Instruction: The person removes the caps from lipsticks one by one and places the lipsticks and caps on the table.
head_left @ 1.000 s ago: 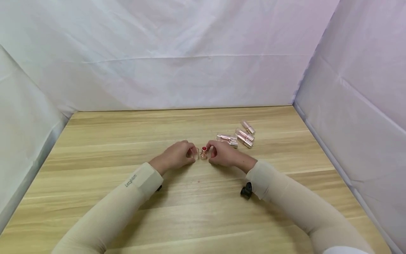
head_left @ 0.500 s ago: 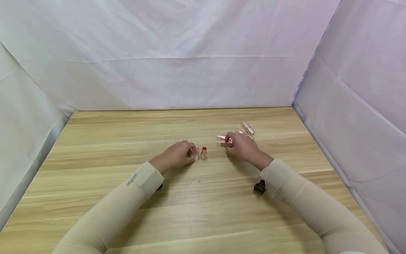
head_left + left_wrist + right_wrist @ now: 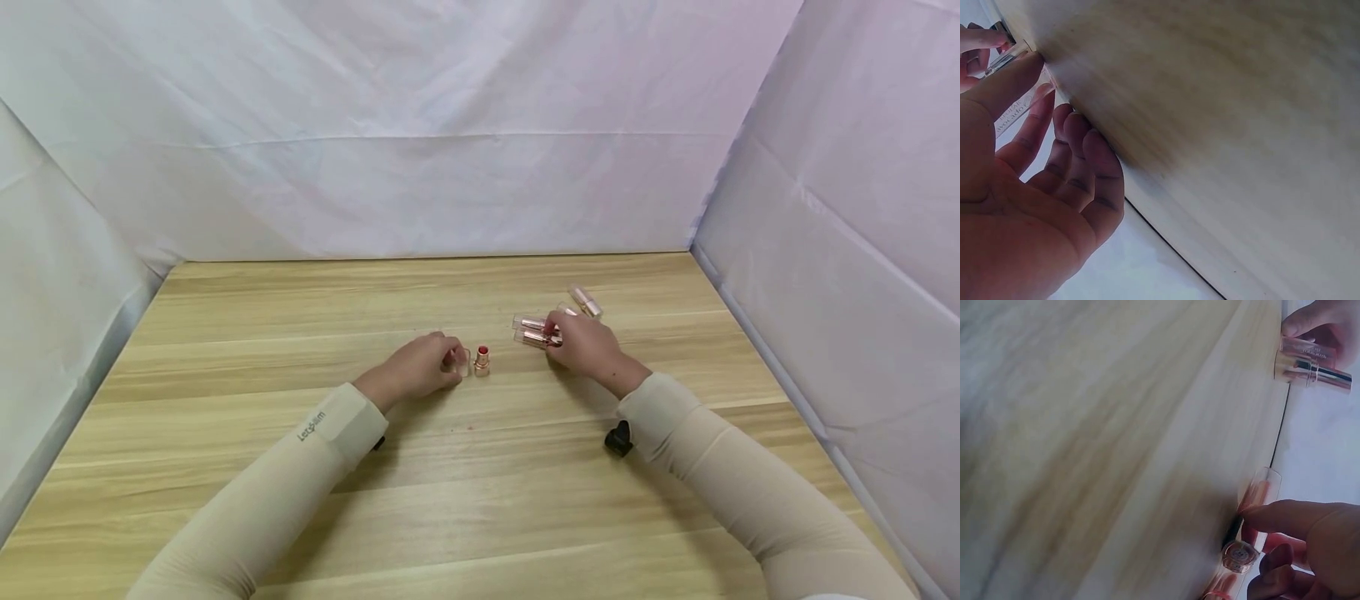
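Note:
My left hand (image 3: 422, 365) pinches a clear lipstick cap (image 3: 464, 364) on the table, thumb on one side and fingers on the other. Lettering shows on the cap's wall (image 3: 1012, 116) in the left wrist view. Just right of it stands an uncapped lipstick (image 3: 482, 363), upright, rose-gold with a red tip. My right hand (image 3: 588, 343) reaches to the group of lipsticks and grips a capped lipstick (image 3: 531, 337) that lies on its side, its clear end pointing left. The round base (image 3: 1240, 556) of a lipstick shows beside these fingers in the right wrist view.
Close behind the gripped one lies another capped lipstick (image 3: 528, 322). One more lipstick (image 3: 586, 302) rests further back to the right, with others partly hidden by the right hand. The wooden table (image 3: 420, 500) ends at white cloth walls (image 3: 420, 192).
My right hand has moved from beside the upright lipstick right and back to the lying lipsticks, and taken hold of one. The left hand and cap stay in place.

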Demonstrator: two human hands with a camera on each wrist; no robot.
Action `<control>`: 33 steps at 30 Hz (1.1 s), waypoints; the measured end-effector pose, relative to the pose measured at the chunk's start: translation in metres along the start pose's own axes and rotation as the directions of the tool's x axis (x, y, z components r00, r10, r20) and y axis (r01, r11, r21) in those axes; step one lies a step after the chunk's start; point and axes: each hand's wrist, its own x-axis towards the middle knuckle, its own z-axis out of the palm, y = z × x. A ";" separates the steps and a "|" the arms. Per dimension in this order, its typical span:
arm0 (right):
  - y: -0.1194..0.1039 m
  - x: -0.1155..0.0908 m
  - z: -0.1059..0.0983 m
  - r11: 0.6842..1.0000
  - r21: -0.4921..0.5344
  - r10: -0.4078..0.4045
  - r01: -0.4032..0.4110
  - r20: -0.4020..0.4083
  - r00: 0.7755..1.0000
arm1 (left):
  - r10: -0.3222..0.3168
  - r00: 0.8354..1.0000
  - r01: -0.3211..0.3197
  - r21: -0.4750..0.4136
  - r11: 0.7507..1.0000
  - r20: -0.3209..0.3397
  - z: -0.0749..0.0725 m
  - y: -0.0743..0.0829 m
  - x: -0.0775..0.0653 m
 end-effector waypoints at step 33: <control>-0.028 -0.062 -0.004 0.978 0.150 -0.123 0.146 -0.154 0.980 | -0.025 0.993 0.042 0.149 0.988 -0.115 -0.004 0.011 -0.040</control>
